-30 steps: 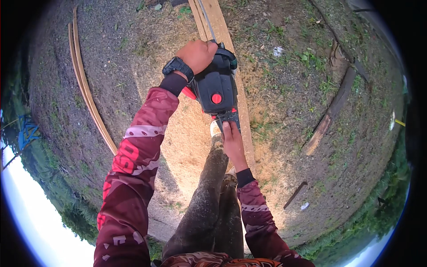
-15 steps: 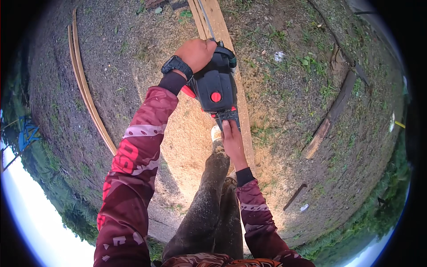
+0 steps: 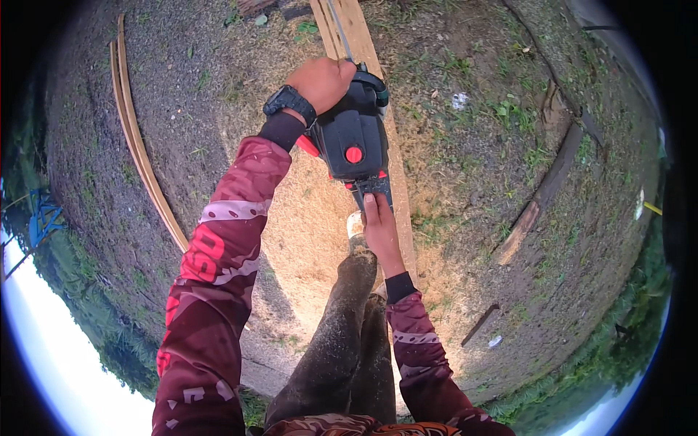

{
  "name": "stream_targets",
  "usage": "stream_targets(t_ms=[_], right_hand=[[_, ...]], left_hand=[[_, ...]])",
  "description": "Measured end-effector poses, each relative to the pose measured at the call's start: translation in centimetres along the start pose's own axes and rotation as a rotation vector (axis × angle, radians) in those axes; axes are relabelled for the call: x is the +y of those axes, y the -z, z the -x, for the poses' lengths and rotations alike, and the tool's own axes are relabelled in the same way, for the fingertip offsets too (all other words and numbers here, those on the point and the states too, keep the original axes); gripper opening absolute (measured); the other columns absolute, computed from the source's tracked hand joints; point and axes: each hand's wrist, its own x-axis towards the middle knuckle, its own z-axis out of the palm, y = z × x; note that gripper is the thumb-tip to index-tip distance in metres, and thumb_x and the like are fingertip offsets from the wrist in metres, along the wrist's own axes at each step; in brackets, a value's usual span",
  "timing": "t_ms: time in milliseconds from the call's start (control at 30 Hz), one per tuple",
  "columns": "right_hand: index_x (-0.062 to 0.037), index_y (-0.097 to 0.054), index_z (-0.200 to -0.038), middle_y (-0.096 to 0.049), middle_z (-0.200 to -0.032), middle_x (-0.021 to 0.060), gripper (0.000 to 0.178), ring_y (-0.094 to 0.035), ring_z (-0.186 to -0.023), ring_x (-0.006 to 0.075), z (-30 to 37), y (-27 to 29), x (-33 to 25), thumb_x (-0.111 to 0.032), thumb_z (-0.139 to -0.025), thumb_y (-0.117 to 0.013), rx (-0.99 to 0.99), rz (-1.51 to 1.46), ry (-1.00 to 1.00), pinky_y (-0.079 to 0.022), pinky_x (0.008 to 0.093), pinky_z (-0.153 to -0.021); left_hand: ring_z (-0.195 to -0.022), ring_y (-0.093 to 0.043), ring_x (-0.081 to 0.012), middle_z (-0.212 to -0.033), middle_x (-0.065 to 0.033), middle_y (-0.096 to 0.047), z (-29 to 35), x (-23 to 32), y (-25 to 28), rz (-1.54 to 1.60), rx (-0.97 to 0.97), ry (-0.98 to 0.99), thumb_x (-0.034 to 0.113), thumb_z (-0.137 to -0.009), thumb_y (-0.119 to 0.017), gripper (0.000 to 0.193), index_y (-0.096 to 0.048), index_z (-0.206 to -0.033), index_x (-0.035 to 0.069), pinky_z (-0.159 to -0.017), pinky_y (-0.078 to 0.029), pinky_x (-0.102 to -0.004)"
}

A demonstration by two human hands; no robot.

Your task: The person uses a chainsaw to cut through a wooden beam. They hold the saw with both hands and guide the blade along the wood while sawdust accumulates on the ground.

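Note:
A black and red chainsaw (image 3: pixel 350 131) is held between my two hands, over a long wooden plank (image 3: pixel 398 196). My left hand (image 3: pixel 320 86), with a dark watch on the wrist, is closed round the front handle. Further back, my right hand (image 3: pixel 379 225) grips the rear handle, its fingers partly hidden. The guide bar (image 3: pixel 339 29) points away from me along the plank, close to a narrow slit in the wood. Most of the plank's middle lies hidden under the saw body.
Pale sawdust (image 3: pixel 298 240) covers the ground around my shoe (image 3: pixel 355 224) and legs. Two thin wooden strips (image 3: pixel 134 138) lie to the left. On the right, a weathered piece of timber (image 3: pixel 542 192) and a short dark stick (image 3: pixel 480 325) rest on grassy soil.
The view has shifted very slightly. Both hands keep their hold on the chainsaw, which stays at almost the same place over the plank.

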Motion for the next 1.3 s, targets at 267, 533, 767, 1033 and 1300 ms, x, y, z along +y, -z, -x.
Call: stream_targets(t_ms=[267, 533, 767, 1033, 1300], right_hand=[[-0.0019, -0.056, -0.118, -0.055, -0.072, 0.0121, 0.048, -0.055, -0.066, 0.0265, -1.2, -0.1, 0.4, -0.046, -0.106, -0.042, 0.036, 0.003, 0.041, -0.044, 0.0426, -0.067], [-0.0017, -0.055, -0.12, -0.064, -0.087, 0.0215, 0.047, -0.063, -0.082, 0.043, -3.3, -0.4, -1.8, -0.044, -0.106, -0.042, 0.031, 0.034, 0.011, -0.045, 0.0491, -0.075], [-0.002, -0.056, -0.119, -0.063, -0.085, 0.021, 0.046, -0.061, -0.079, 0.0419, -4.3, -0.8, -3.6, -0.044, -0.106, -0.042, -0.018, 0.039, -0.04, -0.045, 0.0484, -0.073], [-0.0022, -0.056, -0.118, -0.06, -0.08, 0.0206, 0.046, -0.06, -0.074, 0.0394, -6.9, -1.3, -4.9, -0.045, -0.106, -0.042, 0.006, 0.021, 0.013, -0.044, 0.0469, -0.071], [-0.0016, -0.057, -0.113, -0.06, -0.077, 0.0189, 0.048, -0.06, -0.072, 0.0371, -8.0, -1.8, -5.8, -0.047, -0.106, -0.042, 0.017, -0.005, 0.031, -0.044, 0.0466, -0.069]], left_hand=[[-0.072, -0.062, -0.0479, -0.08, -0.0251, -0.064, -1.1, -0.1, 0.3, 0.051, -0.073, 0.064, 0.025, -0.095, -0.047, 0.027, -0.06, -0.086, 0.004, -0.065, -0.051, -0.0556], [-0.07, -0.066, -0.0447, -0.078, -0.0228, -0.067, -3.3, -1.7, 0.9, 0.138, -0.033, 0.111, 0.026, -0.096, -0.045, 0.026, -0.06, -0.09, 0.005, -0.063, -0.053, -0.0558], [-0.076, -0.062, -0.0483, -0.082, -0.0241, -0.065, -4.0, -3.0, 0.6, 0.053, -0.057, 0.105, 0.029, -0.095, -0.045, 0.029, -0.06, -0.086, 0.005, -0.068, -0.05, -0.0582], [-0.076, -0.064, -0.0473, -0.081, -0.0239, -0.065, -6.5, -5.0, 1.0, 0.064, -0.017, 0.077, 0.021, -0.095, -0.047, 0.019, -0.06, -0.089, 0.008, -0.065, -0.052, -0.0551], [-0.074, -0.065, -0.0458, -0.083, -0.0242, -0.065, -7.8, -6.8, 1.2, -0.085, 0.004, -0.065, 0.019, -0.093, -0.05, 0.015, -0.058, -0.09, 0.007, -0.064, -0.053, -0.055]])
